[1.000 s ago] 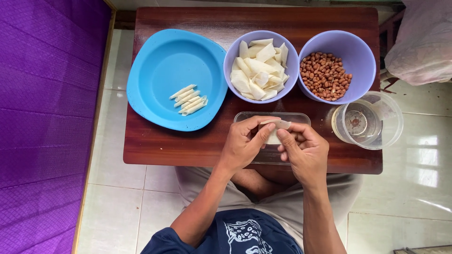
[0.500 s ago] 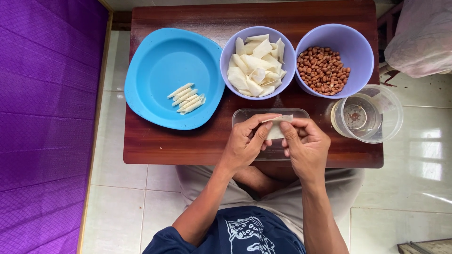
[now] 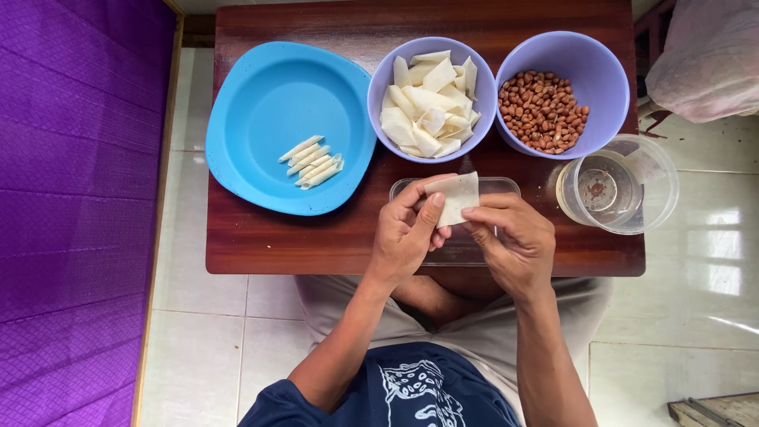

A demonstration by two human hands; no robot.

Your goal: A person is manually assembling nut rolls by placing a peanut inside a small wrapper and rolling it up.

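Note:
My left hand (image 3: 407,233) and my right hand (image 3: 510,241) both pinch a small pale dough wrapper (image 3: 455,194), held flat above a clear shallow tray (image 3: 506,187) on a dark wooden table (image 3: 316,237). The left thumb lies on the wrapper's left edge and the right fingers hold its lower right corner. Beyond my hands, a lilac bowl (image 3: 379,87) holds several cut wrappers (image 3: 427,107). To its right, a second lilac bowl (image 3: 609,87) holds brown peanuts (image 3: 541,111). A blue plate (image 3: 261,87) at the left carries several thin rolled sticks (image 3: 312,164).
A clear round container (image 3: 632,186) with a little liquid stands at the table's right edge. A purple mat (image 3: 71,198) covers the floor at the left. White floor tiles (image 3: 688,316) lie to the right. A pale cloth bag (image 3: 708,55) sits at the upper right.
The wrapper, bunched between my fingers before, now shows as a flat square held up between both hands. Both hands stay over the clear tray.

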